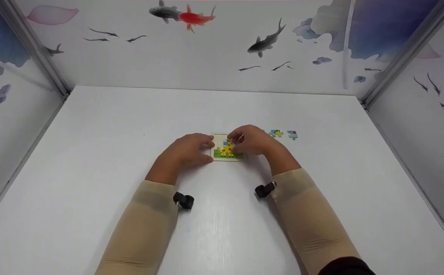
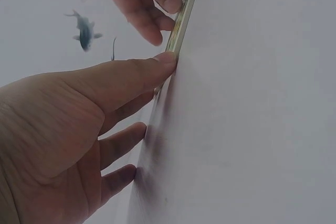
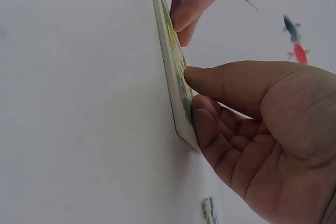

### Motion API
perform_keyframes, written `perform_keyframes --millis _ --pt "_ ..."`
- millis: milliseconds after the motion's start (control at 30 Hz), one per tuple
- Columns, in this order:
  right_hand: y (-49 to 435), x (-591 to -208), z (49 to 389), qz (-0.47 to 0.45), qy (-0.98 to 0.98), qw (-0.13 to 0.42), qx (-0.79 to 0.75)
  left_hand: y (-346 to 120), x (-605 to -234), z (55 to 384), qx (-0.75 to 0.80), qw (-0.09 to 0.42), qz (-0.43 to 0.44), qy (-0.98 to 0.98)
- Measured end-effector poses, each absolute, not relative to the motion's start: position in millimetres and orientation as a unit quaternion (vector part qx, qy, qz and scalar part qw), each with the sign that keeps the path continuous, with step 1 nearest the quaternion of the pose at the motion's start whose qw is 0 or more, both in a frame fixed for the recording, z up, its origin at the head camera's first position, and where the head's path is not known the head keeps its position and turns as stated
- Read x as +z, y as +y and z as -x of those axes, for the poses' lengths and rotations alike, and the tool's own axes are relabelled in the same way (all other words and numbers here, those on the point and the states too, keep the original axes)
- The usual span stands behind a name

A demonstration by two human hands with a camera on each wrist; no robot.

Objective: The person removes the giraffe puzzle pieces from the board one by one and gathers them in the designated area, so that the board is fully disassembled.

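Observation:
A small framed jigsaw board [image 1: 229, 160] lies on the white table, its lower part filled with green and yellow giraffe pieces. Along its left edge rests my left hand [image 1: 189, 148], thumb at the near corner and fingers spread toward the far corner. My right hand [image 1: 254, 140] bends over the board's right half, thumb and forefinger closing about a blue-and-yellow puzzle piece [image 1: 227, 143]. The hand hides the board's right edge. In the right wrist view, the right thumb [image 3: 197, 78] touches the picture side, with curled fingers beside the rim.
Loose puzzle pieces lie right of the board: a yellow-and-blue one [image 1: 276, 133] partly behind the right hand, and a blue one with a red spot [image 1: 292, 134]. White panels printed with fish [image 1: 266, 42] enclose the table at the back and both sides.

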State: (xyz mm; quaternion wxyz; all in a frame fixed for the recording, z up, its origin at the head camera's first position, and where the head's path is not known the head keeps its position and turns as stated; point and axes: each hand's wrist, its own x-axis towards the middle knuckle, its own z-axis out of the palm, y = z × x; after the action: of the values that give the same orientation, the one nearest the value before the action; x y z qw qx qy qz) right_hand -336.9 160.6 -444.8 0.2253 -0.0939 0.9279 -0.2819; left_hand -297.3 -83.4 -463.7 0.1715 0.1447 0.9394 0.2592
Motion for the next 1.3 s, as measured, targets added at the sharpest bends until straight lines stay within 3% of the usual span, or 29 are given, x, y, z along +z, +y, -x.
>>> perform_keyframes --millis 1300 --pt "160.0 -451.7 335.2 0.108 0.920 0.208 -0.315 -82.2 -457.0 290.7 0.262 0.163 -0.147 0.940"
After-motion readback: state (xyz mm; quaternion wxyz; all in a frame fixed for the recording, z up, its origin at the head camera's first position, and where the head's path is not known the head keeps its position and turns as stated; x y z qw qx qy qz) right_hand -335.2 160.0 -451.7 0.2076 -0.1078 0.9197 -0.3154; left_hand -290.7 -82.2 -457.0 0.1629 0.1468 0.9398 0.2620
